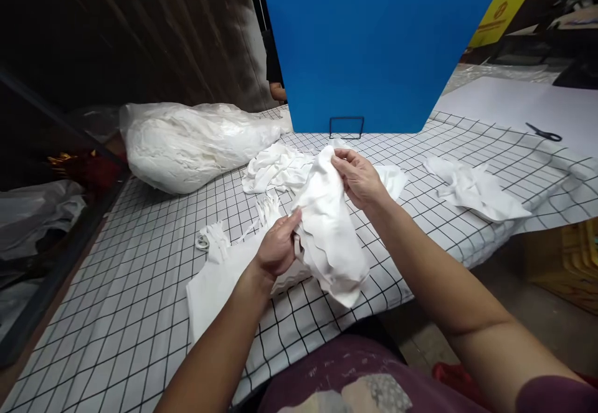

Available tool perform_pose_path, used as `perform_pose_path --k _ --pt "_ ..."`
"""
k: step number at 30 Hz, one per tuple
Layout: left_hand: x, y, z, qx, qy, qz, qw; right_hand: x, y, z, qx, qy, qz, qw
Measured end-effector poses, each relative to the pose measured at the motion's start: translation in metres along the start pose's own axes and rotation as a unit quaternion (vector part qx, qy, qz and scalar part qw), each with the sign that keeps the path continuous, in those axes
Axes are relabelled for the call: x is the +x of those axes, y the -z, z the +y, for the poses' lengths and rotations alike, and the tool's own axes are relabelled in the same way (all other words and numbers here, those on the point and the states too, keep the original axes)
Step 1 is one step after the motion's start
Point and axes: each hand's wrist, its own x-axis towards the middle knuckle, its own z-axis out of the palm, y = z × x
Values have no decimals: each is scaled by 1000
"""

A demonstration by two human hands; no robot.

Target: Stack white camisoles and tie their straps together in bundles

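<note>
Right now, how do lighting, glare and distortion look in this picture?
Head view: upper-left background in deep shade; pale sheen on the bag; held cloth bright, little texture showing; tablecloth grid stretched toward the lower left, likely wide-angle distortion.

No legible text found. The yellow panel (510,3) at upper right bears a round reddish emblem (501,10) and, below it, a line of apparent lettering (491,25), too small and blurred to read.
</note>
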Motion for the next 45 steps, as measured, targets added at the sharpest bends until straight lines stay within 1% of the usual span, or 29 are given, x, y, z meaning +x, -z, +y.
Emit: perform_pose_path --k 2,4,6,7,8,9,10,12,15,17,18,19,20,22,23,24,25,27,29,30,31,33,35,36,37,38,40,42,45 --pt "-1 10 3 71 -10 2 997 0 4 2 -51 27 -1 998" --pt "-1 26 2 183 -30 44 982 0 10 7 -170 68 2 983" --pt "-3 44 -1 255 -54 104 960 -3 17 16 -328 97 2 940" --pt "-5 52 -3 262 -52 126 955 -6 22 21 -393 99 -3 914" --pt "-8 59 -5 248 -38 141 958 -11 27 26 -441 91 -14 893" --pt "-11 65 -7 222 -16 150 963 -17 32 31 -471 74 -28 879" --pt "-14 69 -8 189 6 159 969 -26 37 35 -486 53 -44 871" --pt "-21 77 -11 127 37 185 974 -46 44 42 -489 7 -82 868" --pt "-33 92 -12 95 58 215 970 -77 51 49 -463 -50 -162 870" --pt "-42 105 -11 140 99 225 959 -90 51 54 -451 -73 -196 868" --pt "-46 112 -10 188 116 235 947 -93 49 57 -451 -75 -198 867" --pt "-49 118 -8 251 121 251 927 -92 46 60 -455 -72 -191 867" --pt "-52 122 -6 324 110 272 899 -88 43 63 -459 -64 -182 867" --pt "-52 122 -3 460 41 309 831 -76 33 70 -463 -46 -167 869" --pt "-50 119 -2 506 -2 315 803 -68 28 75 -466 -43 -166 868" --pt "-45 113 -3 535 -40 309 786 -61 22 79 -469 -41 -169 866" --pt "-39 105 -4 551 -69 290 779 -55 16 84 -474 -40 -177 862" --pt "-22 86 -11 567 -115 235 781 -47 5 92 -487 -29 -197 851" --pt "-4 70 -18 587 -135 195 774 -43 -2 97 -489 -9 -208 847" --pt "4 65 -21 582 -128 181 782 -43 -4 98 -483 -5 -209 851" --pt "10 60 -22 566 -112 170 799 -44 -5 98 -469 -8 -208 858" --pt "17 57 -22 503 -76 147 848 -45 -6 94 -417 -28 -208 884" --pt "18 57 -16 432 -62 129 891 -47 -6 88 -322 -62 -224 918" --pt "18 58 -12 406 -68 125 903 -49 -6 85 -263 -82 -244 930" --pt "17 60 -7 385 -79 124 911 -51 -7 81 -207 -104 -270 934" --pt "16 62 -1 366 -94 127 917 -53 -8 76 -161 -127 -301 931" --pt "11 67 14 329 -124 137 926 -58 -7 66 -108 -166 -367 909" --pt "1 73 32 293 -145 149 933 -63 -2 54 -107 -181 -416 885" --pt "-22 83 61 241 -143 169 945 -66 16 32 -152 -184 -458 856"
